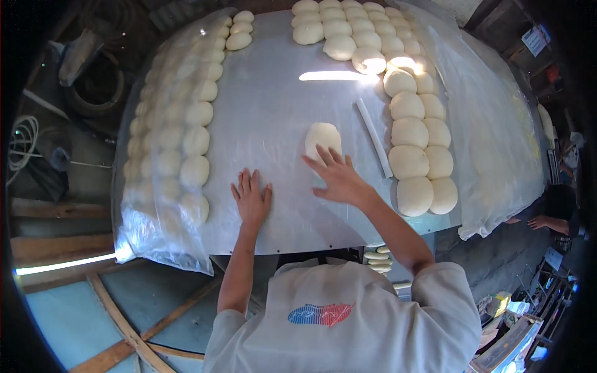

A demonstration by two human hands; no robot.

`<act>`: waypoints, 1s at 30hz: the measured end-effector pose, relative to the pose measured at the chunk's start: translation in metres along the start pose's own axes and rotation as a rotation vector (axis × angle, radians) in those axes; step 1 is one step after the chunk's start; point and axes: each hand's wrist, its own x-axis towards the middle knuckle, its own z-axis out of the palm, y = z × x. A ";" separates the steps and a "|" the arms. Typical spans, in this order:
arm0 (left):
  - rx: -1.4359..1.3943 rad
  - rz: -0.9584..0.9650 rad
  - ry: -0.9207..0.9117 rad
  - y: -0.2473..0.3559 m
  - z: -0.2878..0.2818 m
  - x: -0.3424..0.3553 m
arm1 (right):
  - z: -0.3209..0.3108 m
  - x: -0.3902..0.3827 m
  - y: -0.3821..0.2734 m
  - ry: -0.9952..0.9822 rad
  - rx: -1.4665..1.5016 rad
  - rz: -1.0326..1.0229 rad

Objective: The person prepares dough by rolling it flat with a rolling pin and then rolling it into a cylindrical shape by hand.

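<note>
A flattened oval of pale dough (323, 135) lies on the smooth metal tabletop (261, 112). My right hand (337, 177) is over its near end, fingers spread, with the fingertips touching the dough. Flat on the bare metal to the left rests my left hand (252, 198), its fingers stretched out and holding nothing. A thin white rolling rod (374, 138) lies to the right of the dough, next to a double row of round dough balls (410, 132).
Clear plastic sheet (158, 205) covers more dough balls along the left side. Another plastic sheet (491, 137) drapes the right edge. More dough balls (336, 28) crowd the far end. Below the near edge, shaped dough pieces (378, 261) show beside my body.
</note>
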 end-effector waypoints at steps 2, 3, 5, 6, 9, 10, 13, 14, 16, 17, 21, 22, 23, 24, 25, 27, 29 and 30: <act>-0.054 -0.009 -0.011 -0.011 0.005 -0.013 | 0.004 -0.034 0.006 -0.138 -0.015 0.136; -0.112 -0.006 -0.021 -0.010 0.008 -0.016 | 0.016 -0.044 0.039 -0.029 -0.133 0.241; -0.115 -0.043 -0.055 0.006 0.009 -0.015 | 0.021 -0.044 0.092 0.078 -0.263 0.455; -0.122 -0.077 -0.086 0.018 0.009 -0.011 | 0.013 -0.038 0.108 0.079 -0.282 0.569; -0.319 -0.021 -0.175 0.051 0.007 0.019 | 0.038 -0.023 0.163 0.031 -0.462 0.623; -0.319 -0.025 -0.179 0.058 0.006 0.032 | 0.036 -0.016 0.162 0.025 -0.461 0.623; -0.426 0.111 0.046 0.086 -0.007 0.082 | 0.017 0.008 0.141 0.102 -0.217 0.515; -0.409 0.177 0.159 0.097 -0.024 0.097 | 0.007 0.013 0.125 0.168 -0.149 0.296; -0.402 0.244 0.253 0.103 -0.016 0.128 | 0.012 0.022 0.124 0.223 -0.083 0.095; -0.209 0.314 0.162 0.101 -0.005 0.143 | 0.019 0.029 0.130 0.142 -0.103 -0.012; 0.076 0.402 -0.264 0.074 0.054 0.168 | 0.045 0.059 0.156 0.132 -0.308 -0.035; 0.075 0.404 -0.274 0.073 0.068 0.177 | 0.051 0.073 0.168 0.125 -0.303 -0.028; 0.069 0.369 -0.251 0.073 0.082 0.187 | 0.057 0.087 0.179 0.153 -0.281 0.013; 0.066 0.327 -0.224 0.070 0.090 0.199 | 0.064 0.104 0.188 0.181 -0.257 0.046; 0.060 0.333 -0.236 0.071 0.104 0.217 | 0.072 0.119 0.203 0.173 -0.258 0.058; 0.018 0.195 -0.161 0.069 0.131 0.269 | 0.090 0.169 0.240 0.348 -0.177 0.129; 0.028 0.084 -0.032 0.081 0.136 0.343 | 0.091 0.231 0.278 0.365 -0.304 0.123; 0.035 0.077 -0.020 0.080 0.134 0.366 | 0.088 0.254 0.286 0.372 -0.299 0.110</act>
